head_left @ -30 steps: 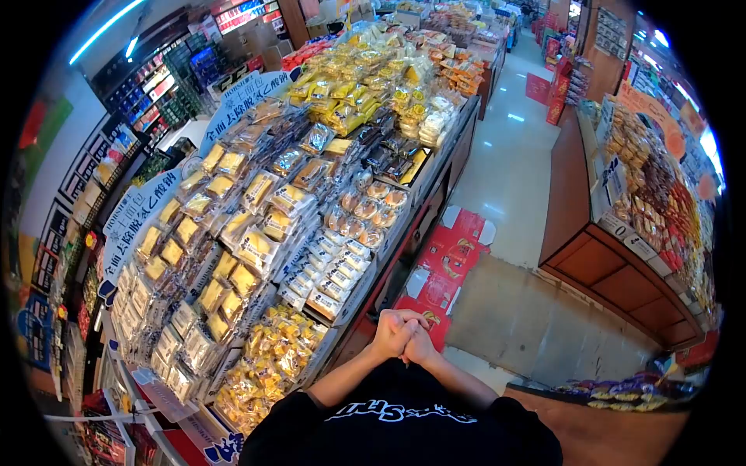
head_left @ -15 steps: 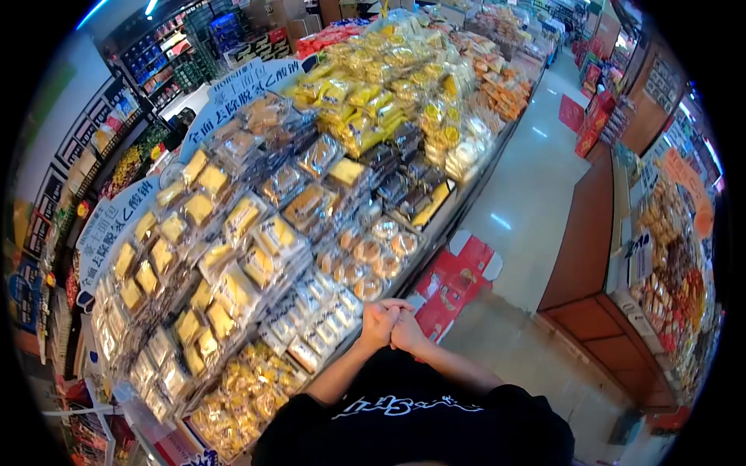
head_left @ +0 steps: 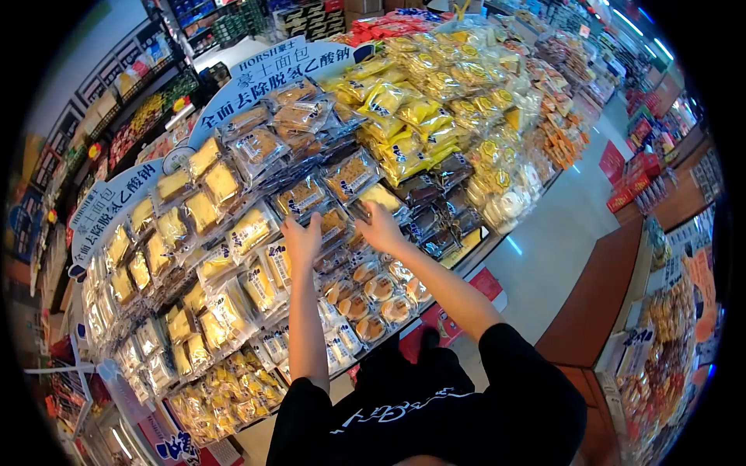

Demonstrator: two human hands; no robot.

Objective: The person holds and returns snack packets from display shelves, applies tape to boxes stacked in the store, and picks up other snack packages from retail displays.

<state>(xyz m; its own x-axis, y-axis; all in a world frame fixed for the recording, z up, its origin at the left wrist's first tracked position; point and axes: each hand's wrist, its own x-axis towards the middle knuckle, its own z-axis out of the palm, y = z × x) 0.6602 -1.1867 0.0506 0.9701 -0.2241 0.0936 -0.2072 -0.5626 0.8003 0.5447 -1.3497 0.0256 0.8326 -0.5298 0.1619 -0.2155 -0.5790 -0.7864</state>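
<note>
Both hands reach over a display of wrapped breads. My left hand [head_left: 303, 239] is at the left edge of a brown wrapped bread [head_left: 332, 223], thumb and fingers apart. On that bread's right side, my right hand [head_left: 379, 229] has its fingers spread, near a pale yellow wrapped slice [head_left: 383, 199]. Whether the fingertips press on the bread is hard to tell. Behind the hands are more brown breads [head_left: 350, 175]. Round cakes [head_left: 378, 287] in clear wrap lie in front of my right forearm.
Blue-white signs [head_left: 272, 76] stand along the back of the display. Yellow packets [head_left: 404, 155] and dark packets [head_left: 447, 175] are piled to the right. Across the aisle [head_left: 536, 264] stands a brown wooden counter [head_left: 590, 303] with goods.
The hands were clasped together before my body. They have come apart and reached forward over the breads. The view has shifted, and the display now appears closer.
</note>
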